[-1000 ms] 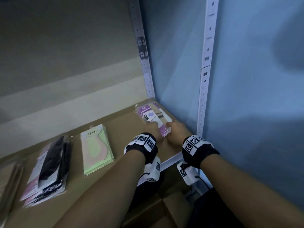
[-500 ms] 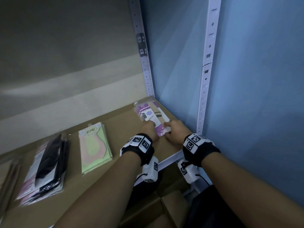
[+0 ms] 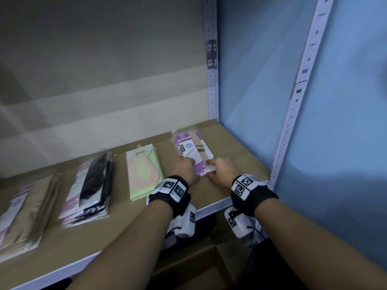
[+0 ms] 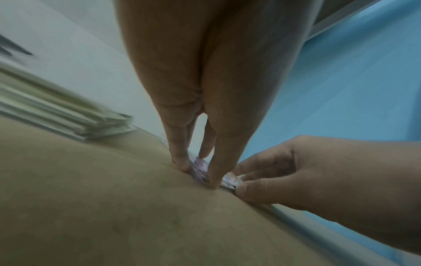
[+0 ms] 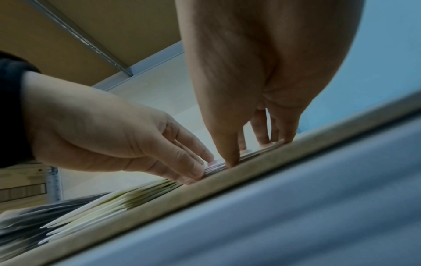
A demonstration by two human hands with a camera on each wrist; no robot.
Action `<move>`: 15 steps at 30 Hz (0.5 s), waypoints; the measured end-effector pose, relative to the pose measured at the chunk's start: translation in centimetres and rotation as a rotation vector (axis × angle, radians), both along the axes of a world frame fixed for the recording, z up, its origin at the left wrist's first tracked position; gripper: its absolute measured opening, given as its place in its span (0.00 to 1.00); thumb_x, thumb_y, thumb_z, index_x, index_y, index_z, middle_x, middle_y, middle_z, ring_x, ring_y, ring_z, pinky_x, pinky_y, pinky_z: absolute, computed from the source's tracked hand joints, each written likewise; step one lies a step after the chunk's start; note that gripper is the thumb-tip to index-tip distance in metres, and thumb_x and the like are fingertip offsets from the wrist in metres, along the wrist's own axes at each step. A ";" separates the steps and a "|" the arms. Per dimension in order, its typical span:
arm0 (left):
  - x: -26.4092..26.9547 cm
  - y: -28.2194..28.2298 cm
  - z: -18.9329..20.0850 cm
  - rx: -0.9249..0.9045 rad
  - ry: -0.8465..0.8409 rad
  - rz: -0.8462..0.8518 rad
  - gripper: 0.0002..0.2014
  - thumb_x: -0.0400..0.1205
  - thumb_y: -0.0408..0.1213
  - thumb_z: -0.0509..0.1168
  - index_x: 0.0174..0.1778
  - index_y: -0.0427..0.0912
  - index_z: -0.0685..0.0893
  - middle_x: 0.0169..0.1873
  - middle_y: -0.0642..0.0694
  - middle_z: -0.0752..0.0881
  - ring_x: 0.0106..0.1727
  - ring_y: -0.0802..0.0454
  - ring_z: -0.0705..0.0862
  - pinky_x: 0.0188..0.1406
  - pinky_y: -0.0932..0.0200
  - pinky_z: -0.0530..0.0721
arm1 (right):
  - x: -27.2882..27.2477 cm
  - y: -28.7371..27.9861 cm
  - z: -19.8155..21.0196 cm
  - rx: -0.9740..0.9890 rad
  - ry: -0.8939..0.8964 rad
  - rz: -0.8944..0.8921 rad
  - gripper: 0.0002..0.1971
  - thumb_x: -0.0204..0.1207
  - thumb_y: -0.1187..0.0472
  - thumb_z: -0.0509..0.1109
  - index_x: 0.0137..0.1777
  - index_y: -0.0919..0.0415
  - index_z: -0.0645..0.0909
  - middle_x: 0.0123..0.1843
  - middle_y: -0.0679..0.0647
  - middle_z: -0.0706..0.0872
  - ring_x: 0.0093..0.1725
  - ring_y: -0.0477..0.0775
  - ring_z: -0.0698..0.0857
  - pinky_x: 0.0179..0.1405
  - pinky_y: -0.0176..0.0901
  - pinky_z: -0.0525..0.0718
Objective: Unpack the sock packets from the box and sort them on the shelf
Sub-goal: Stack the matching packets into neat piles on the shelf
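A small stack of purple sock packets point(image 3: 191, 150) lies on the brown shelf board point(image 3: 236, 155), towards its right end. My left hand point(image 3: 186, 166) touches the stack's near left corner with straight fingers; in the left wrist view its fingertips point(image 4: 181, 162) stand on either side of the purple packet point(image 4: 200, 166). My right hand point(image 3: 217, 169) pinches the near right corner between thumb and curled fingers. The right wrist view shows both hands at the stack's edge point(image 5: 214, 168). The open cardboard box point(image 3: 188, 266) sits below the shelf, mostly hidden by my arms.
Left of the purple stack lie green-and-pink packets point(image 3: 143, 170), then black sock packets point(image 3: 92, 183), then beige ones point(image 3: 27, 210). A blue wall point(image 3: 261, 84) and a white slotted upright point(image 3: 293, 114) close the right side. The shelf's white front rail point(image 3: 211, 206) runs under my wrists.
Both hands have slid the purple stack leftwards, away from the blue wall and closer to the green-and-pink packets. My head has moved, so more of the left piles shows.
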State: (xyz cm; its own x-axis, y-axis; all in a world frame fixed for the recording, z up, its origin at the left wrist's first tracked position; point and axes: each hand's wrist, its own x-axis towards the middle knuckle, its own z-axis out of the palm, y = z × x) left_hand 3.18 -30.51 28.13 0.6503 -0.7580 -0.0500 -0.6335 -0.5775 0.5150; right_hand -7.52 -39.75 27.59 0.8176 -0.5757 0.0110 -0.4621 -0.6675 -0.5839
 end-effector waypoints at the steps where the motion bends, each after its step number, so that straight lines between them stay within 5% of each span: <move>1: 0.2 0.5 -0.1 -0.003 -0.002 0.009 0.13 0.75 0.40 0.71 0.49 0.35 0.88 0.51 0.39 0.86 0.49 0.43 0.86 0.48 0.59 0.82 | 0.3 0.3 0.0 0.004 0.006 0.009 0.18 0.77 0.64 0.66 0.66 0.62 0.82 0.65 0.63 0.85 0.65 0.62 0.81 0.66 0.44 0.75; 15: 1.4 2.4 -0.2 0.011 -0.016 0.071 0.17 0.81 0.37 0.65 0.64 0.32 0.82 0.65 0.34 0.78 0.63 0.39 0.81 0.63 0.58 0.77 | 1.8 1.8 0.2 -0.042 0.055 0.051 0.21 0.78 0.62 0.68 0.72 0.60 0.78 0.69 0.60 0.82 0.68 0.58 0.80 0.67 0.37 0.71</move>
